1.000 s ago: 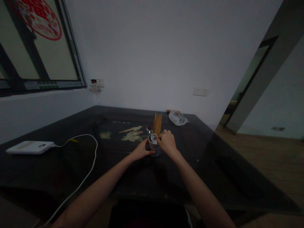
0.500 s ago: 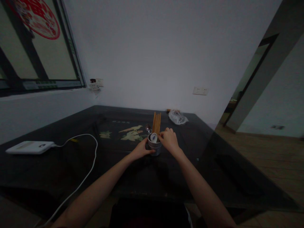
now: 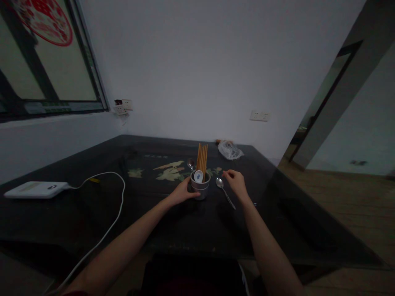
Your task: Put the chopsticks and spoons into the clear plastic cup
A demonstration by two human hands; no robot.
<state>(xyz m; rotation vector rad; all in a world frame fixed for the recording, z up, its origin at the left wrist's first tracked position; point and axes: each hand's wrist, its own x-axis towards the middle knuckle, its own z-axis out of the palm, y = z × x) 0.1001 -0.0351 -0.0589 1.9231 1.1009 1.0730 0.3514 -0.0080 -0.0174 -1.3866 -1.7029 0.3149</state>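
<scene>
A grey metal cup [image 3: 202, 190] stands upright on the dark table. My left hand [image 3: 182, 192] grips its left side, thumb across the front and fingers around the back. Several wooden chopsticks [image 3: 202, 158] stand in the cup, together with a white spoon with a blue mark [image 3: 198, 176] and a shiny metal spoon [image 3: 190, 164] at the left. To the right lies another metal spoon [image 3: 226, 195], its bowl pointing away from me. Just right of that bowl is my right hand [image 3: 236, 181], fingers bent and tips slightly apart, seemingly holding nothing.
A white power bank [image 3: 37, 190] with a white cable [image 3: 121, 201] lies at the left. Near the back edge is a crumpled clear plastic bag [image 3: 230, 150]. A dark flat object [image 3: 308, 224] rests at the right of the glossy table [image 3: 148, 230].
My right hand has moved from the cup's rim to the right. The metal spoon on the right now shows; earlier I could not see it. My left hand stays on the cup.
</scene>
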